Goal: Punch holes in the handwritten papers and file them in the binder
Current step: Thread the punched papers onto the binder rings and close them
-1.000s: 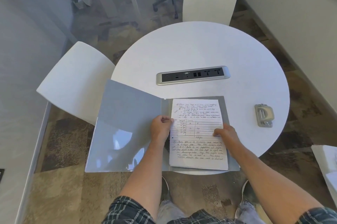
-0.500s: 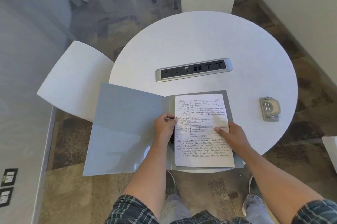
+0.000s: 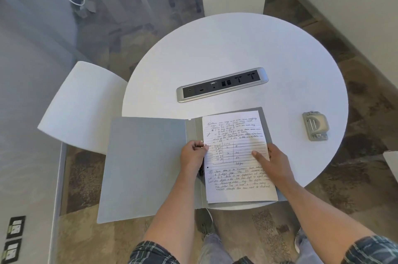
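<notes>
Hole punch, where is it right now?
In the head view the hole punch sits alone on the right side of the round table, past the binder and papers, with neither hand on it.

A single wide-angle head-worn view is directed forward and steeply downward from above the near edge of the round white table (image 3: 237,53), with both forearms seen close at the bottom of the frame and the carpeted floor and white moulded chairs (image 3: 84,102) included around it.
</notes>
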### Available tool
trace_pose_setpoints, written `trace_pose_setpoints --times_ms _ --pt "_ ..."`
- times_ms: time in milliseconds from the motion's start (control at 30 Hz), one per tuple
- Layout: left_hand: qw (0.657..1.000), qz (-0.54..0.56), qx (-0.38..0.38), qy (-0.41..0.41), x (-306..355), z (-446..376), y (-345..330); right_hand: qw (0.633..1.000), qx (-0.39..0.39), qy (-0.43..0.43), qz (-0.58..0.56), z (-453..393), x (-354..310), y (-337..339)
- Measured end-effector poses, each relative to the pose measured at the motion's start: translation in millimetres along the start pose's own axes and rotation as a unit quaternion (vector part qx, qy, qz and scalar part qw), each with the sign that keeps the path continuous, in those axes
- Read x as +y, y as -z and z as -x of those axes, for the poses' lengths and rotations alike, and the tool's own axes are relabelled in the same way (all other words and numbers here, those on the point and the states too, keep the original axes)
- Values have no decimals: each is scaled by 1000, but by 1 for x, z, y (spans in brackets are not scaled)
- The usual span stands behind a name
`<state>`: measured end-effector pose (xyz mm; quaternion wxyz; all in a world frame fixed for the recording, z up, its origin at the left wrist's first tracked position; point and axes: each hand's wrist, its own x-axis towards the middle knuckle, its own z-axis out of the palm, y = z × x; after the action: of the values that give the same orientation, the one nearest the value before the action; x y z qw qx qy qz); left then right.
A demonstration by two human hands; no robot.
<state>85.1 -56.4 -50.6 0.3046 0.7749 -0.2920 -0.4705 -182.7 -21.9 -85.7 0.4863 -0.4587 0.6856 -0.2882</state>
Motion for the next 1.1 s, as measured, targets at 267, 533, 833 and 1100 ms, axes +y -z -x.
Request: trace_pose_setpoints --times_ms 267,533,833,1100 --pt "999 -38 -16 -4 -11 30 19 1000 5 11 -10 0 2 1" --pt "993 -117 -27 -18 -23 55 24 1000 11 14 -18 1 3 -1" --pt "992 -124 -8 -9 -27 59 21 1000 7 10 -16 -1 4 -1" --pt "994 -105 -11 34 -19 55 21 999 4 10 -50 -2 5 2"
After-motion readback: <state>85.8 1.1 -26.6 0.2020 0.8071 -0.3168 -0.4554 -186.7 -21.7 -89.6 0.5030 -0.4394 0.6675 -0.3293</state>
